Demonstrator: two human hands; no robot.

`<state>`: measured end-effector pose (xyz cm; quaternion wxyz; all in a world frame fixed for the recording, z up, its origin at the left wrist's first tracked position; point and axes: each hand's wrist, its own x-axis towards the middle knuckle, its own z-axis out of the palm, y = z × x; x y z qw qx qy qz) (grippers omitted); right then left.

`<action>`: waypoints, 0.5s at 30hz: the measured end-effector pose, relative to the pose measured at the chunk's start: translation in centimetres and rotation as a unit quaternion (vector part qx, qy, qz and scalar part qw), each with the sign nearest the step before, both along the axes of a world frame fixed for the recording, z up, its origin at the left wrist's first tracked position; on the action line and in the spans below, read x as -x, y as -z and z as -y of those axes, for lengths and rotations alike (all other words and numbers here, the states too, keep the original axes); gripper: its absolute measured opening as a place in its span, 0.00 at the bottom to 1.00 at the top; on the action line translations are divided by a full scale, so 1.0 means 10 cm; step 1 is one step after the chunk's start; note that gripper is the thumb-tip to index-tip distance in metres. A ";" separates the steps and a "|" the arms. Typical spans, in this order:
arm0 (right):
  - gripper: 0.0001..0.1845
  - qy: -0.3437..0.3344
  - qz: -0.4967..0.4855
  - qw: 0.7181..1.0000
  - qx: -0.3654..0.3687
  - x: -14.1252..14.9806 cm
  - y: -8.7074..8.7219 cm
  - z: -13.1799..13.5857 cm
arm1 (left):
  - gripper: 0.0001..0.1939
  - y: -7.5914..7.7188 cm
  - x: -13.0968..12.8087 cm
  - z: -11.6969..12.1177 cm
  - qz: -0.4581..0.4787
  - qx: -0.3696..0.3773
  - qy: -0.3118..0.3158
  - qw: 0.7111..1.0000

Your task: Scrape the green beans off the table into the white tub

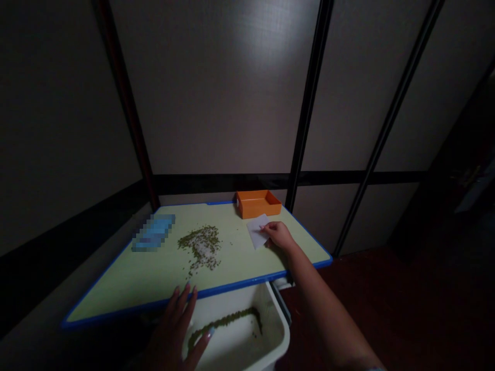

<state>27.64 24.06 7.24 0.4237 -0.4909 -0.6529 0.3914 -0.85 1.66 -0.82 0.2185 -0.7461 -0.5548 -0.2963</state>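
Observation:
A pale green table top with a blue rim (116, 304) holds a scatter of small green beans mixed with white grains (201, 246). My right hand (279, 235) rests on the table and pinches the edge of a white card (257, 231). My left hand (176, 330) grips the rim of a white bin (276, 340) held just under the table's near edge, fingers over the top. A line of green beans (228, 323) lies inside the bin.
An orange tray (258, 203) stands at the back of the table, just behind the card. A blurred blue patch (153, 233) lies at the left. Dark poles and grey wall panels stand behind the table; dark red floor lies to the right.

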 end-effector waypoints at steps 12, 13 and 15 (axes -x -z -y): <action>0.24 -0.038 -0.028 0.998 -0.044 -0.01 0.05 0.11 | 0.34 -0.33 -0.28 0.25 0.123 0.176 -0.040 0.976; 0.24 -0.027 -0.026 0.998 -0.052 0.00 0.05 0.12 | 0.34 -0.33 -0.28 0.25 0.127 0.174 -0.041 0.976; 0.25 -0.002 -0.019 0.997 -0.069 0.00 0.04 0.12 | 0.32 -0.32 -0.27 0.25 0.133 0.167 -0.039 0.976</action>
